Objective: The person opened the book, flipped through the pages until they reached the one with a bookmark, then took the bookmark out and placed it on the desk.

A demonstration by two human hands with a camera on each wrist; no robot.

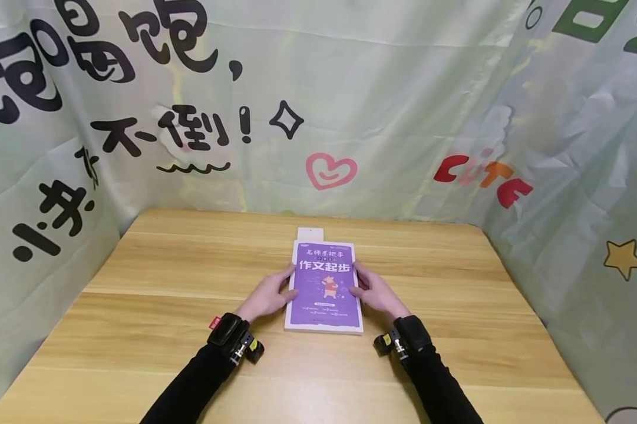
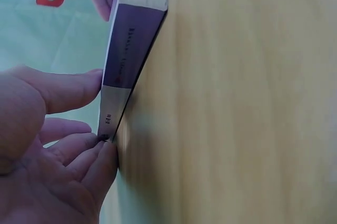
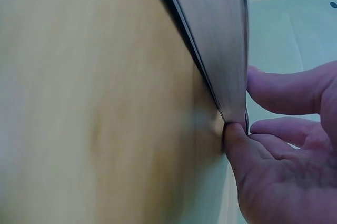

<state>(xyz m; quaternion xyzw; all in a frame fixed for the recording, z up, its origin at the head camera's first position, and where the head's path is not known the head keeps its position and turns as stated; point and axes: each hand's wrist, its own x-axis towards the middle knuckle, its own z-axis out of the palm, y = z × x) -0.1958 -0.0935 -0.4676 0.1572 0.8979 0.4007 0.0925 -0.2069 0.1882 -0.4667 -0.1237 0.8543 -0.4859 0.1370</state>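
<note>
A thick purple book [image 1: 326,285] with white Chinese lettering and a small cartoon figure lies cover up on the wooden table, between both hands. The left hand [image 1: 269,294] grips its left side, with the thumb at the cover's edge and the fingers against the purple and white spine [image 2: 131,45]. On the opposite side, the right hand [image 1: 380,292] holds the page edges [image 3: 216,29], its thumb on the cover and a fingertip low at the corner by the tabletop. A white piece [image 1: 310,234] sticks out beyond the book's far edge; the rest of it is hidden.
The wooden table [image 1: 191,253] extends around the book on all sides. A pale printed cloth [image 1: 392,118] hangs behind the table and along both sides, close to its edges. Each wrist wears a black strap with a small camera [image 1: 254,351].
</note>
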